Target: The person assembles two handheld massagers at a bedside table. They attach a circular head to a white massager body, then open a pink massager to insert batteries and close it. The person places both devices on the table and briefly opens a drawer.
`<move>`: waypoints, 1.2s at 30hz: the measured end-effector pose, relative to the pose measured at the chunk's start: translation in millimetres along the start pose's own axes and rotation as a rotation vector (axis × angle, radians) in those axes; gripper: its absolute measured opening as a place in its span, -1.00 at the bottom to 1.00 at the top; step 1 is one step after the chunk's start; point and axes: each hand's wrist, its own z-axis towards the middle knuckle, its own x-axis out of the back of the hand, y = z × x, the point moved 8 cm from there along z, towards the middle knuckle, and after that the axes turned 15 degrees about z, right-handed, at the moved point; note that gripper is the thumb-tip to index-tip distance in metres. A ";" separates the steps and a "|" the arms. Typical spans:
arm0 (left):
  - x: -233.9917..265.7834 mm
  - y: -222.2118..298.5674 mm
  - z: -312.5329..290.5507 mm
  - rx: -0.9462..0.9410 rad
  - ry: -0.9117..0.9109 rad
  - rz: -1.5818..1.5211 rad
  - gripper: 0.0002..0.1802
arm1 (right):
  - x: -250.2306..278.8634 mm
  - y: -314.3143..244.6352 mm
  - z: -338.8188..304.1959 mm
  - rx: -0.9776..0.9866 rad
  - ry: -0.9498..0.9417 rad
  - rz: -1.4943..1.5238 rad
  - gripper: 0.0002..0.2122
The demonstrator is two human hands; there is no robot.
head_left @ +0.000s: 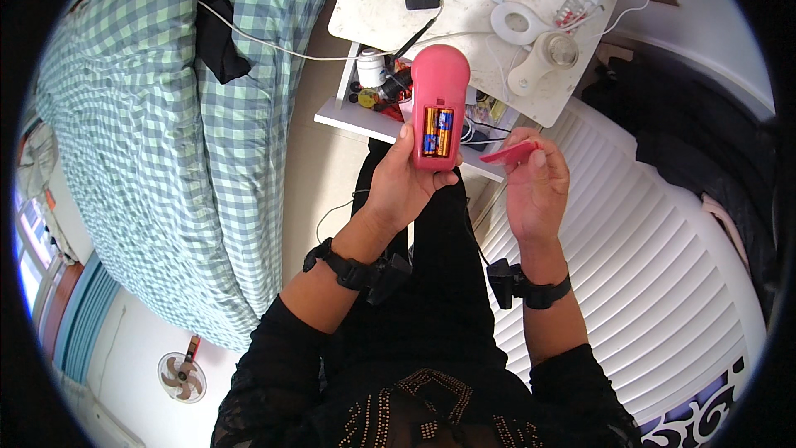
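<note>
My left hand [404,172] is closed round the lower end of a pink handheld device [440,75], rounded and wider at its top. Its back faces up, and the battery compartment is uncovered. Two orange and blue batteries [437,132] lie side by side in it. To the right, my right hand [537,187] pinches a small pink battery cover [510,152] between thumb and fingers, apart from the device. Both wrists wear black straps with black blocks. Beyond the device, a drawer [332,114] stands pulled out, holding a white bottle [371,67] and mixed small items.
A white nightstand [373,17] bears a black remote [423,2], a white ring-shaped object [516,25], a white handheld device [543,62] and cables. The bed with a checked quilt [257,158] is on the left. White slatted panelling [638,257] and dark clothing [688,124] are on the right.
</note>
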 end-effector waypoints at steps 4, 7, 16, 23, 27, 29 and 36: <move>-2.2 0.1 0.8 -0.005 -0.019 -0.001 -0.36 | 3.5 5.4 -4.0 -0.034 0.077 -0.095 -0.79; -3.1 -0.1 0.8 -0.017 -0.031 0.011 -0.36 | -1.9 11.0 -4.2 -0.092 0.047 -0.075 -0.79; -2.9 -0.7 0.2 -0.051 -0.011 0.081 -0.43 | -6.2 10.5 -2.6 -0.122 0.011 -0.162 -0.79; -11.5 9.5 -3.0 -0.148 -0.042 0.203 -0.44 | -4.0 9.5 -2.4 -0.100 0.043 -0.164 -0.81; -12.9 9.1 -2.7 -0.152 -0.044 0.201 -0.43 | -8.2 9.2 -3.4 -0.117 0.022 -0.166 -0.83; -12.2 6.7 -1.9 -0.138 -0.039 0.200 -0.43 | -15.4 9.1 -3.2 -0.131 -0.027 -0.218 -0.85; -10.1 2.4 -0.2 -0.130 -0.035 0.222 -0.41 | -32.1 17.5 -0.8 -0.228 -0.101 -0.537 -0.86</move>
